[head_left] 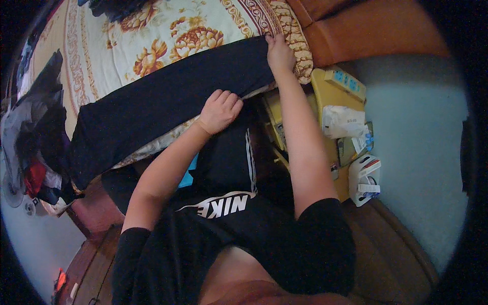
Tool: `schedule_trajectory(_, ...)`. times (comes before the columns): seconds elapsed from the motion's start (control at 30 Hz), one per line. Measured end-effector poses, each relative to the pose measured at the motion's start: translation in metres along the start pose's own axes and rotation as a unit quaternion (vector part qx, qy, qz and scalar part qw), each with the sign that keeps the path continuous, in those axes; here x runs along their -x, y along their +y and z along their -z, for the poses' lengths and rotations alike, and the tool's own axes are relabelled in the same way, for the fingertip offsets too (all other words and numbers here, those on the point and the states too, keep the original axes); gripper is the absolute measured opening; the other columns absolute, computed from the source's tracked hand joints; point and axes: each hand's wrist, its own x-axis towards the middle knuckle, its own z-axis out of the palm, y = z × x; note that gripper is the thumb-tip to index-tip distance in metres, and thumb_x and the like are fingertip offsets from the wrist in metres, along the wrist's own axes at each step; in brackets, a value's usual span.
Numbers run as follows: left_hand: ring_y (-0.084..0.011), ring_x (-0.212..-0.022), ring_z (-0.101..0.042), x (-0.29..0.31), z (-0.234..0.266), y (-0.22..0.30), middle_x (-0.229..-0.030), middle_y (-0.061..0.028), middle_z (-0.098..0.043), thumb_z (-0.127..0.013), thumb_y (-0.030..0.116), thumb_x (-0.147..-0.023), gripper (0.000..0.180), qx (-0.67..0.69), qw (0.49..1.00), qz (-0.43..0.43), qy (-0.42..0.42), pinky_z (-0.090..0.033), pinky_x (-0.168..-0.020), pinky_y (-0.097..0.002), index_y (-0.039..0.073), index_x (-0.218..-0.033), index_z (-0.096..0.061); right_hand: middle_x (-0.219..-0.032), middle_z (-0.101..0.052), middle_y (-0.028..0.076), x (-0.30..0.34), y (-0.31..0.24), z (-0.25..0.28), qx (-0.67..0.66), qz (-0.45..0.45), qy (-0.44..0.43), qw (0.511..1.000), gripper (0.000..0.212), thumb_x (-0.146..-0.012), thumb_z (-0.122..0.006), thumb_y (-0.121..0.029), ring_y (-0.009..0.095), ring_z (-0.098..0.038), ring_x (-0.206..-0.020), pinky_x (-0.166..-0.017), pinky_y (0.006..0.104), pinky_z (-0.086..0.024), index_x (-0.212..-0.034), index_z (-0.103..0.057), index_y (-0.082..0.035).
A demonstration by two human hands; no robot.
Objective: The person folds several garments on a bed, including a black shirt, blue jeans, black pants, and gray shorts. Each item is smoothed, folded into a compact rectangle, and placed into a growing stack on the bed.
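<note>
A long black garment (pixel 168 99), shaped like trousers folded lengthwise, lies flat along the near edge of a bed with a flowered cover (pixel 117 66). My right hand (pixel 280 55) pinches its far right corner, close to the bed's patterned border. Closer to me, my left hand (pixel 221 111) is on the garment's near edge, its fingers curled over the cloth; the fingertips are partly hidden. At the left, the other end of the garment hangs down over the bed's side.
Dark and grey clothes (pixel 35 117) are heaped at the bed's left side. More dark cloth (pixel 114 7) lies at the back. On the right stand a yellow cabinet (pixel 317 91) with a power strip (pixel 345 84), a white packet (pixel 343 121) and a white plastic container (pixel 364 180). A brown headboard (pixel 376 30) rises behind.
</note>
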Motion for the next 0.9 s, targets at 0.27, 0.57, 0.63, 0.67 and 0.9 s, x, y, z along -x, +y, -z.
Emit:
schedule_trajectory(0.27,-0.0185,-0.075,-0.053,0.001,-0.003,0.005,-0.080,-0.0047,-0.051,-0.052,0.014,-0.070,0.024,0.017,0.995,0.093,-0.031,-0.047,-0.057,-0.0286,0.007,-0.092,-0.054,-0.085,-0.061,0.023,-0.002,0.005,0.000,-0.009,0.002,-0.032,0.999,0.040,-0.086,-0.043,-0.043,0.041,-0.058,-0.081,-0.070,0.0504,-0.045,-0.098,-0.048,-0.005)
schedule_trajectory(0.57,-0.0219,-0.078,-0.054,0.005,-0.008,0.008,-0.086,-0.0079,-0.052,-0.050,0.012,-0.071,0.034,0.055,0.992,0.080,-0.076,-0.048,-0.065,-0.0302,0.003,-0.103,-0.052,-0.097,-0.056,0.025,0.020,0.011,0.032,-0.103,0.106,-0.077,0.986,0.046,-0.081,-0.055,-0.039,0.037,-0.054,-0.096,-0.080,0.0446,-0.041,-0.108,-0.048,-0.003)
schedule_trajectory(0.63,-0.0194,-0.076,-0.055,0.003,-0.006,0.004,-0.081,-0.0053,-0.052,-0.052,0.014,-0.071,0.028,0.061,0.995,0.066,-0.047,-0.047,-0.064,-0.0284,0.005,-0.098,-0.054,-0.095,-0.057,0.026,0.017,0.009,0.026,-0.086,0.077,-0.061,0.991,0.044,-0.082,-0.054,-0.038,0.040,-0.054,-0.092,-0.079,0.0445,-0.042,-0.107,-0.048,-0.001)
schedule_trajectory(0.67,-0.0203,-0.081,-0.056,0.005,-0.002,0.003,-0.085,-0.0054,-0.053,-0.053,0.014,-0.072,0.028,0.111,0.988,0.102,-0.041,-0.047,-0.067,-0.0305,0.006,-0.099,-0.054,-0.095,-0.057,0.026,0.018,0.010,0.024,-0.083,0.062,-0.052,0.993,0.044,-0.082,-0.054,-0.036,0.040,-0.054,-0.091,-0.078,0.0432,-0.043,-0.105,-0.049,0.000)
schedule_trajectory(0.9,-0.0259,-0.126,-0.030,0.039,0.028,-0.019,-0.136,-0.0079,-0.034,-0.051,0.030,-0.082,0.049,0.023,0.970,0.221,-0.098,-0.020,-0.091,-0.0660,0.019,-0.128,-0.038,-0.097,-0.060,0.019,-0.009,0.048,-0.003,-0.192,0.112,0.003,0.975,0.041,-0.081,-0.057,-0.031,0.033,-0.057,-0.089,-0.080,0.0369,-0.043,-0.105,-0.053,0.003)
